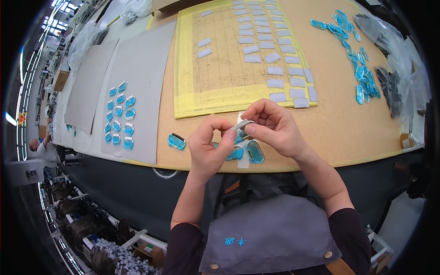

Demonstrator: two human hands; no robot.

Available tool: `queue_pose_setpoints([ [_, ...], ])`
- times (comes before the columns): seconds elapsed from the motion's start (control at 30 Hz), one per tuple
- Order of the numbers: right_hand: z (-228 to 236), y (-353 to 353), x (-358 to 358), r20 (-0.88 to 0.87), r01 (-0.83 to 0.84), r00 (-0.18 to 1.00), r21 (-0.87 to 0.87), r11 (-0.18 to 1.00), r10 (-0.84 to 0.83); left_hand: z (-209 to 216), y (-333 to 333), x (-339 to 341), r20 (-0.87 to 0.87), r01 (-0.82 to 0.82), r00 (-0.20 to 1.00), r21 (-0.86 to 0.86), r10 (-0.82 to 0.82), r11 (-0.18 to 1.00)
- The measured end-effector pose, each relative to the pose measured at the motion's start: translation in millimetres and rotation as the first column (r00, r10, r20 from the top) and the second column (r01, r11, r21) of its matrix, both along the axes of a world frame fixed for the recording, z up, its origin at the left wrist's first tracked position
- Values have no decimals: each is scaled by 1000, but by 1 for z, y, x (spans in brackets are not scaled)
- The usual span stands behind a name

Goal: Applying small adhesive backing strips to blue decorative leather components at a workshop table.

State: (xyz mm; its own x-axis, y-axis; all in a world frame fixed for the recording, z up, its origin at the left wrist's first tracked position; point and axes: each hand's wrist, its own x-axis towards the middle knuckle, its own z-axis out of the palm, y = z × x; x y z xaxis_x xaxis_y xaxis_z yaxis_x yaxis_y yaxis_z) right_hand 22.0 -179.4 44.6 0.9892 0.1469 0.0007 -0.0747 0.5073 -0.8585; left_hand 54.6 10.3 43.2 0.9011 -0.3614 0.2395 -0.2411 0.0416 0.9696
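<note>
Above the near edge of the table, my left hand (209,143) and my right hand (276,128) meet, fingertips pinched on a small light-grey strip (240,124). Thumbs and forefingers of both hands press on it. Below them lie translucent blue oval pieces (255,151), some partly covered by the hands, over a white strip (243,161) on the table. Another blue piece, with a dark bar along its top edge (176,141), sits just left of my left hand. Whether a blue piece is also between my fingers, I cannot tell.
Beyond my hands lies a yellow-bordered board (206,103) with rows of grey rectangles (276,71). Blue pieces with pale ends stand in rows on a grey sheet (144,91) at left. Loose blue ovals (365,82) and clear plastic bags (389,39) are at right.
</note>
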Motion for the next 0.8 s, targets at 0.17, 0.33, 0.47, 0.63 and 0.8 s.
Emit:
queue_pose_setpoints([
  [0.17, -3, 1, -2, -24, -35, 999, -133, 991, 32, 3, 5, 5, -1, 74, 997, 56, -74, 996],
  [0.33, -4, 2, -1, -57, -27, 998, -100, 995, 21, -3, 0, 3, -198, 108, 972, -92, -125, 990],
  [0.47, -4, 0, -1, -48, -28, 999, -108, 994, 23, -5, -1, 0, -250, 92, 960, -149, -128, 984],
  [0.63, -3, 0, -2, -52, -39, 998, -92, 995, 34, -5, -1, -1, -272, 89, 951, -219, -148, 972],
  [0.8, -2, -2, 0, -74, -43, 997, -107, 993, 35, -6, -3, 0, -269, 87, 952, -212, -143, 973],
])
